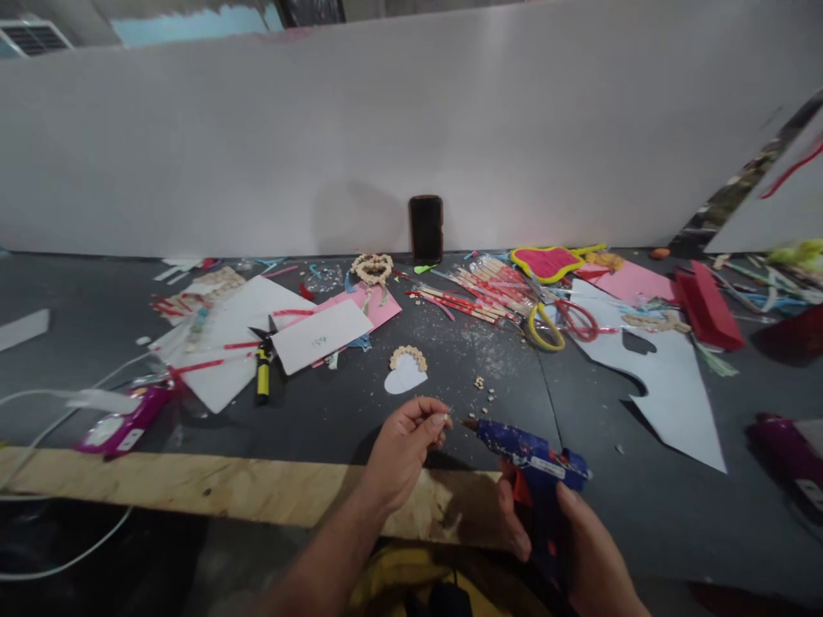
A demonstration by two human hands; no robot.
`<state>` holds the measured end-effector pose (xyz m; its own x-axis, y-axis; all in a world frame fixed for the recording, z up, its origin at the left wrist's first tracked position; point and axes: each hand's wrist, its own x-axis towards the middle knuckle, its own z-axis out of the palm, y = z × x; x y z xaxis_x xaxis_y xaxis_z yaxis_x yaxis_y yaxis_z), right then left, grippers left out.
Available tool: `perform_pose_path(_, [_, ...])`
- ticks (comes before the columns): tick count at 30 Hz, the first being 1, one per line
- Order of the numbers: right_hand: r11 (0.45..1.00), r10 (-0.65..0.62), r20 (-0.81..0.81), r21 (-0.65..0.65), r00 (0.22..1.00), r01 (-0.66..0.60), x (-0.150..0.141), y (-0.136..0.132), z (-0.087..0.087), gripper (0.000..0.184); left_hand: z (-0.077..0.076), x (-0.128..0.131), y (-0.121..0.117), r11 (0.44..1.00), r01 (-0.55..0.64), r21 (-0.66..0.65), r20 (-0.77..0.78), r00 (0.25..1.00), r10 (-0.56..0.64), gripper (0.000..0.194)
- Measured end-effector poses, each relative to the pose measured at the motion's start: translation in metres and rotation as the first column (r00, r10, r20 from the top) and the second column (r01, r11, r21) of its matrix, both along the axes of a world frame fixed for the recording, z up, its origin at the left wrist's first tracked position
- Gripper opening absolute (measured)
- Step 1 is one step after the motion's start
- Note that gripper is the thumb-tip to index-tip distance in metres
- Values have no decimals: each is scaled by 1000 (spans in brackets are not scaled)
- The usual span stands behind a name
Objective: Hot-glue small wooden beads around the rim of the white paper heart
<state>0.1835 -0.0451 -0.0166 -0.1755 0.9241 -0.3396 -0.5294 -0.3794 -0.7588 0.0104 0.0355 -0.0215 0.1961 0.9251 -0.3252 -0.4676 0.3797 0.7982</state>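
Note:
My right hand (579, 531) is wrapped round a blue glue gun (533, 454) with a red trigger, its nozzle pointing left. Close to the nozzle tip, my left hand (408, 437) pinches a small pale wooden piece (446, 417) between thumb and fingertips. Beyond the left hand lies a white paper heart (405, 377), its upper edge lined with small round wooden pieces (408, 351). Several loose wooden bits (479, 383) are scattered on the dark table (347, 428) to the right of the heart.
Red-and-yellow scissors (559, 321) lie at the right by cut white card (675, 403). Cutting pliers (262, 373), a white card (321, 336) and a purple glue gun (129, 420) with cable are at the left. A phone (426, 229) leans on the back panel beside a beaded heart (371, 268).

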Motion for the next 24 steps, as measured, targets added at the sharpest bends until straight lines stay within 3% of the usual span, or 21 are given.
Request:
perform_pose_path(4, [996,-30,-151,-83,988,17,2,1,2,44,0,-2,-1,1000,8,-15,6,1000,-8,18])
perform_pose_path(9, [998,-18,-165,-57,986,9,4,1,5,39,-2,-3,-3,1000,18,-19,-2,1000,-18,17])
perform_pose_path(11, [1000,-12,-82,-20,997,11,3,0,5,39,-1,-2,-3,1000,18,-16,-12,1000,-18,18])
perform_pose_path(13, [999,-36,102,8,994,35,3,-2,3,40,0,-1,-2,1000,22,-14,-25,999,-22,19])
perform_pose_path(17, [991,-132,455,83,880,105,3,-8,-3,44,2,0,-2,1000,14,-3,-28,1000,-14,22])
perform_pose_path(24, [983,-183,658,126,730,133,4,-14,-15,51,-1,-1,-3,998,-3,61,-66,998,7,22])
